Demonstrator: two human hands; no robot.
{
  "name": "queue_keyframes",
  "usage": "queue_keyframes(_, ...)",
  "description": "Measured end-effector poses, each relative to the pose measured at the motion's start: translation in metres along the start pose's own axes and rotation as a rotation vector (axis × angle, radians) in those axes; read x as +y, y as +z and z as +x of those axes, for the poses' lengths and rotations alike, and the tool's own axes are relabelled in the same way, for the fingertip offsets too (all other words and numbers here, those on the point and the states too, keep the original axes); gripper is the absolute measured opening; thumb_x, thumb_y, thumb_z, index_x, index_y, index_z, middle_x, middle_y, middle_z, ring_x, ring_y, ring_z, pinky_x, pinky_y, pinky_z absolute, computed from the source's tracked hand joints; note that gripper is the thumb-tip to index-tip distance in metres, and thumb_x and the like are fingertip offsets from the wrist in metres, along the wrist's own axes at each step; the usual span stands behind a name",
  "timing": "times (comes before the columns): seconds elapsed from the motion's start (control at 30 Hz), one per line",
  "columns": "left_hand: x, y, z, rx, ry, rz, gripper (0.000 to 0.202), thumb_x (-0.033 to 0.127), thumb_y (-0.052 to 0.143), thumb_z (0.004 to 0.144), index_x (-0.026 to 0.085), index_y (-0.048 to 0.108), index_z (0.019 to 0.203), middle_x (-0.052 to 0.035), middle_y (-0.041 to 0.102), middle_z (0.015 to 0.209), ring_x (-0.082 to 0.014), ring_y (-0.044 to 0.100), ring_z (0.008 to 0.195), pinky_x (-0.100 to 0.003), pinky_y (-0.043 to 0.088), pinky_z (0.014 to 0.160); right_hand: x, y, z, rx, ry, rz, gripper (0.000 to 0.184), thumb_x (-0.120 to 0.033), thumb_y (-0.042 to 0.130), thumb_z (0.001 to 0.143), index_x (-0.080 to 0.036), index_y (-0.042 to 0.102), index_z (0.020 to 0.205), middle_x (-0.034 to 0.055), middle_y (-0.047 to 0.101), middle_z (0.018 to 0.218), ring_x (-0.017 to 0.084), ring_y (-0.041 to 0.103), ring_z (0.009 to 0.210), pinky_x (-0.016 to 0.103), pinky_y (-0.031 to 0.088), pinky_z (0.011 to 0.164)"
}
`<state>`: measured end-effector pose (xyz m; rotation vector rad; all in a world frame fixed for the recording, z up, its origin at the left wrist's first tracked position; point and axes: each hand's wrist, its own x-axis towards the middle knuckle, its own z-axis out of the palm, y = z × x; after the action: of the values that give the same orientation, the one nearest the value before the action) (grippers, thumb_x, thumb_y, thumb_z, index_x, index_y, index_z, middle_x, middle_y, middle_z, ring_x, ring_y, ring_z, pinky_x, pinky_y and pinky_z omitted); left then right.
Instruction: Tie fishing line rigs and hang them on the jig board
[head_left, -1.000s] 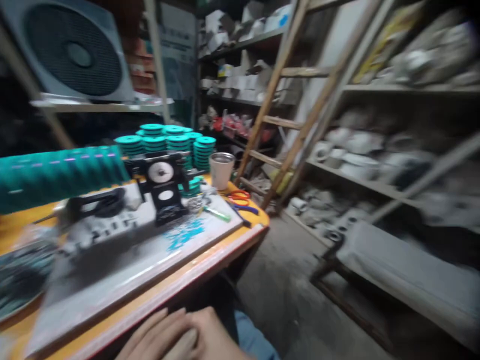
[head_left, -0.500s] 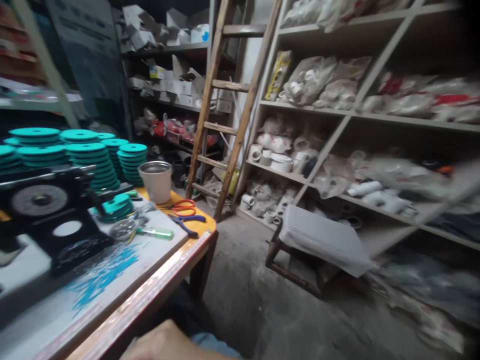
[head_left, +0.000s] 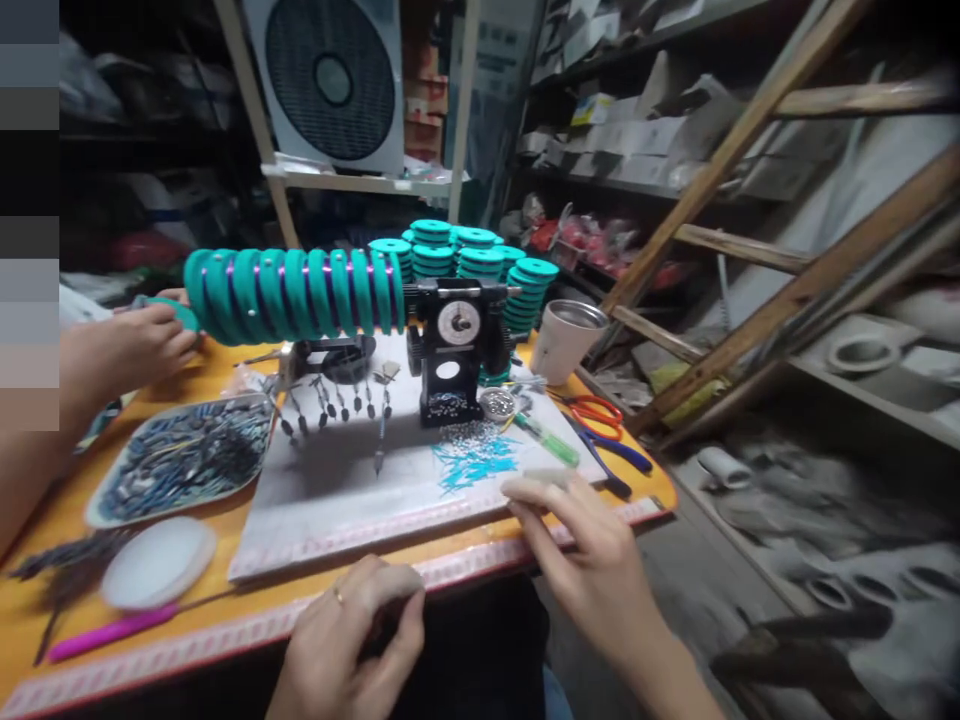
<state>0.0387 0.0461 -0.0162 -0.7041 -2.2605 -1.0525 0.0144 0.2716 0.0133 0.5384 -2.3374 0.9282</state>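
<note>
My left hand (head_left: 352, 640) hangs below the table's front edge, ring on one finger, fingers curled into a loose fist; what is inside is hidden. My right hand (head_left: 592, 555) reaches to the near edge of the grey work board (head_left: 337, 495), its fingertips pinching a small pale piece (head_left: 546, 477). Just beyond lie teal wire clippings (head_left: 472, 462) and a black winding machine (head_left: 454, 350). From the machine a long row of teal spools (head_left: 292, 292) runs left on a shaft. Another person's hand (head_left: 131, 345) holds that row's left end.
Stacks of teal spools (head_left: 465, 255) stand behind the machine, beside a metal cup (head_left: 566, 340). Orange scissors (head_left: 596, 410), blue pliers (head_left: 619, 455) and a green tool (head_left: 555, 442) lie right. A tray of small parts (head_left: 180, 465), a white lid (head_left: 157, 560), a pink pen (head_left: 112, 632) lie left. Ladder (head_left: 750, 260) right.
The view has swung back left from the shelves to the table. Both my hands have come up into view, the right one now at the board's edge.
</note>
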Motion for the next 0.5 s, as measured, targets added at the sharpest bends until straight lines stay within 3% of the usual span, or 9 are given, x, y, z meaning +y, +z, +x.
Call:
queue_keyframes(0.13, -0.006, 0.001, 0.013, -0.058, 0.017, -0.05, 0.02, 0.002, 0.055, 0.087, 0.02, 0.056, 0.095, 0.0044, 0.06, 0.073, -0.0014, 0.055, 0.06, -0.009, 0.045, 0.062, 0.016, 0.005, 0.017, -0.12, -0.084, -0.215, 0.015, -0.013, 0.056, 0.094, -0.018, 0.066, 0.104, 0.0091, 0.06, 0.11, 0.022, 0.051, 0.109, 0.037, 0.049, 0.09)
queue_keyframes(0.3, -0.011, -0.001, 0.021, -0.11, -0.091, -0.082, 0.016, 0.006, 0.056, 0.087, 0.021, 0.054, 0.092, 0.0059, 0.057, 0.07, -0.0016, 0.054, 0.057, -0.009, 0.043, 0.055, 0.026, 0.012, 0.034, -0.251, -0.143, -0.282, 0.011, -0.014, 0.055, 0.095, -0.016, 0.066, 0.097, 0.0121, 0.058, 0.112, 0.026, 0.048, 0.11, 0.044, 0.05, 0.089)
queue_keyframes(0.5, -0.003, 0.008, 0.017, -0.001, -0.412, -0.189, 0.01, 0.016, 0.054, 0.092, 0.02, 0.057, 0.084, 0.0046, 0.053, 0.069, -0.0032, 0.05, 0.06, -0.011, 0.04, 0.056, 0.033, 0.019, 0.041, -0.305, -0.18, -0.289, 0.013, -0.012, 0.053, 0.095, -0.015, 0.065, 0.091, 0.0123, 0.058, 0.107, 0.025, 0.047, 0.104, 0.042, 0.05, 0.083)
